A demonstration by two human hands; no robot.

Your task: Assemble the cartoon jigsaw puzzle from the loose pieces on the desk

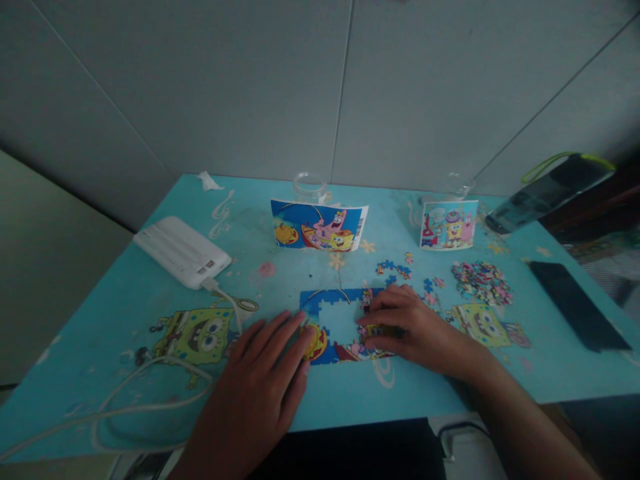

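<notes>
A partly built cartoon jigsaw puzzle [334, 325] lies on the turquoise table [350, 393], with a gap in its middle. My left hand [260, 383] lies flat, fingers stretched out, its fingertips resting on the puzzle's left edge. My right hand [407, 327] sits on the puzzle's right side, fingers curled and pressed down on pieces there; I cannot see whether it holds one. A few loose blue pieces [395, 269] lie just beyond it.
Two picture cards [319, 227] [449, 225] stand at the back, a clear jar [310, 187] behind the left one. A pile of pieces [481, 280] lies right. A white power bank [183, 251] with cable sits left, a dark phone [577, 303] far right.
</notes>
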